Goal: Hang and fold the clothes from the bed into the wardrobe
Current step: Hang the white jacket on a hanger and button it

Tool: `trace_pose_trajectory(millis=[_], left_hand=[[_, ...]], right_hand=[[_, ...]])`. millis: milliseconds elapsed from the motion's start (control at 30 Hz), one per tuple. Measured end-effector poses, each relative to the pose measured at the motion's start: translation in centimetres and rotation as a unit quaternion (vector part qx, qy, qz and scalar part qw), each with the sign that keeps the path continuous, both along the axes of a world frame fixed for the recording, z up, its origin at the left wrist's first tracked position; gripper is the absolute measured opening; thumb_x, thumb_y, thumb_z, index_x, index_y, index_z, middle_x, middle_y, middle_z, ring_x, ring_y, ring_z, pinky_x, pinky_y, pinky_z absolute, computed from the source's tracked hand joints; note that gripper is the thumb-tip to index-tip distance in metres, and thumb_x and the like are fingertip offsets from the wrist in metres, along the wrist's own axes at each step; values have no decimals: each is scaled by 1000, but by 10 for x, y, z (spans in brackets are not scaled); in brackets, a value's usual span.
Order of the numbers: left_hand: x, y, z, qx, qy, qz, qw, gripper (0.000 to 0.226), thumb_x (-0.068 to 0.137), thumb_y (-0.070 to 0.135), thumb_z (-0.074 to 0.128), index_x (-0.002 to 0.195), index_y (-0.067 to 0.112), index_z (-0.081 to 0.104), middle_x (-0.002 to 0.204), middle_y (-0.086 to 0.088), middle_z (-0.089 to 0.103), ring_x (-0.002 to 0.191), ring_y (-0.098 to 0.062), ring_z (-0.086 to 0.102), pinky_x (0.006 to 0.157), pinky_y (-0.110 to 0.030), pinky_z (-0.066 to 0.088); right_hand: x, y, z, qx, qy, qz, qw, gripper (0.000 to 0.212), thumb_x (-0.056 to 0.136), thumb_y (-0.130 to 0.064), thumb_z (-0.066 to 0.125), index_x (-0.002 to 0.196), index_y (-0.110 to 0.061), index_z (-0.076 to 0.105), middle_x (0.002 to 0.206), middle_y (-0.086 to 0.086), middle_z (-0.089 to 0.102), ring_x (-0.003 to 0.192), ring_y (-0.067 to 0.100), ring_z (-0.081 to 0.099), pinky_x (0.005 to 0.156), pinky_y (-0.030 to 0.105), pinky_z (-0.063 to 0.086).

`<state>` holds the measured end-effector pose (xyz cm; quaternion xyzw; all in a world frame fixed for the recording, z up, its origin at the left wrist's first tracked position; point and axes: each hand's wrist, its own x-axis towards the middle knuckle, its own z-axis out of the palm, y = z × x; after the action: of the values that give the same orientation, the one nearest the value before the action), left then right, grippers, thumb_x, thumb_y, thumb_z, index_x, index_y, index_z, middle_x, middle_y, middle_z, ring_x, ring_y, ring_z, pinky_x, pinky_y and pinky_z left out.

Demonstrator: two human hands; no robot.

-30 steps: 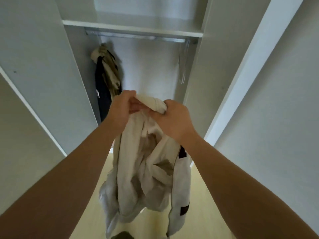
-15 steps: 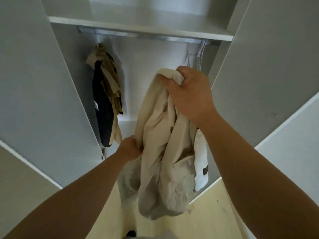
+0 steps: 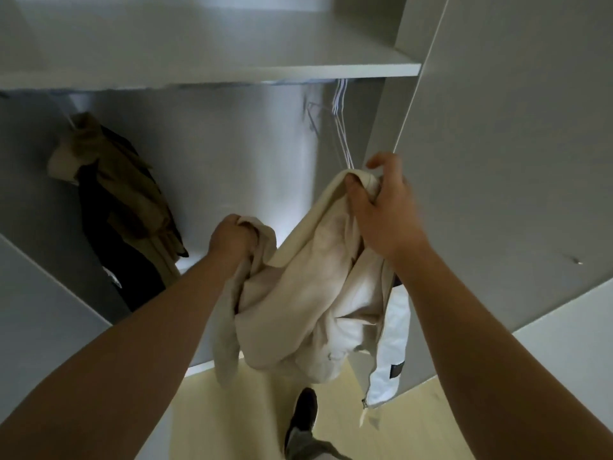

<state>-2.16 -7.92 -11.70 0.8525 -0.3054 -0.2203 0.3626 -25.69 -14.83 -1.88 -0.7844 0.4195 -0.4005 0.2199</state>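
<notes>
In front of the open wardrobe point(image 3: 265, 44), a cream jacket point(image 3: 315, 293) hangs bunched between both hands, with its white lining and zip dangling on the right. The dark label point(image 3: 397, 370) on the lining is too small to read. The left hand point(image 3: 232, 237) fists a fold. The right hand point(image 3: 381, 207) pinches the collar just under the wire hangers point(image 3: 341, 127). Since half a second ago, the left hand has come up higher.

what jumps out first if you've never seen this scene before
A cream jacket fills the middle, bunched up in front of the open wardrobe. The left hand grips one end low, and the right hand grips the other end higher, just under the empty wire hangers. At the far left inside hang tan and dark clothes.
</notes>
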Motion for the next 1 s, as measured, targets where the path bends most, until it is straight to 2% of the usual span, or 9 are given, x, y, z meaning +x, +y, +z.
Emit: trace_pose_trajectory(millis=[133, 233, 333, 400, 467, 667, 833, 933, 1000], left_hand=[[40, -57, 34, -57, -41, -1, 998, 35, 98, 5, 38, 65, 12, 47, 78, -7, 55, 81, -24, 51, 63, -26, 33], [64, -93, 59, -85, -117, -8, 989, 36, 90, 18, 49, 55, 13, 42, 54, 1, 42, 48, -5, 43, 42, -16, 29], [84, -120, 74, -65, -180, -50, 980, 29, 84, 28, 56, 67, 6, 62, 59, -1, 52, 50, -9, 42, 47, -24, 32], [97, -133, 75, -29, -209, -93, 973, 35, 84, 30, 55, 63, 2, 59, 58, -7, 49, 50, -16, 42, 48, -29, 29], [111, -143, 72, -4, -212, -115, 970, 39, 86, 28, 57, 56, 5, 51, 54, -7, 42, 49, -17, 39, 48, -30, 26], [148, -174, 60, 4, -166, -204, 965, 45, 85, 32, 67, 70, -11, 66, 62, -24, 56, 58, -33, 56, 54, -36, 41], [171, -188, 60, 35, 39, -195, 979, 31, 72, 35, 80, 74, 5, 75, 69, -4, 63, 60, -16, 58, 54, -25, 43], [182, -185, 56, 25, 256, -169, 952, 23, 54, 34, 80, 63, 14, 76, 67, -6, 70, 55, -21, 64, 54, -23, 49], [187, -186, 51, -6, 348, -164, 923, 18, 69, 26, 72, 58, 13, 75, 63, -6, 70, 53, -20, 65, 53, -22, 52]], right_hand=[[22, -53, -34, 23, -5, -15, 1000, 25, 99, -33, 48, 124, -30, 53, 126, 1, 48, 86, 5, 47, 83, 22, 35], [40, -92, -48, 34, -24, 9, 999, 28, 95, -13, 47, 114, -20, 67, 123, 0, 55, 96, 2, 47, 84, 10, 35], [65, -131, -59, 179, -25, -9, 984, 29, 93, -18, 45, 94, -19, 74, 103, 2, 73, 90, 15, 62, 85, 23, 47], [81, -152, -67, 270, -7, -37, 962, 44, 90, -41, 40, 82, -11, 72, 91, 9, 74, 86, 27, 66, 84, 36, 53], [98, -171, -76, 292, 61, -81, 951, 64, 90, -63, 36, 77, -8, 65, 86, 12, 69, 81, 28, 64, 76, 34, 50], [130, -204, -108, 267, 182, -208, 923, 38, 91, -43, 44, 115, -16, 57, 101, 10, 66, 82, 30, 58, 73, 33, 46], [147, -217, -121, 242, 202, -281, 906, 42, 95, -35, 46, 131, -19, 34, 91, 6, 62, 79, 29, 58, 70, 36, 45], [146, -230, -127, 221, 187, -302, 908, 28, 93, -32, 52, 112, -21, 35, 86, 6, 59, 72, 28, 51, 66, 37, 42], [143, -236, -130, 211, 191, -300, 911, 20, 89, -29, 50, 101, -21, 36, 81, 5, 53, 73, 28, 49, 67, 37, 42]])
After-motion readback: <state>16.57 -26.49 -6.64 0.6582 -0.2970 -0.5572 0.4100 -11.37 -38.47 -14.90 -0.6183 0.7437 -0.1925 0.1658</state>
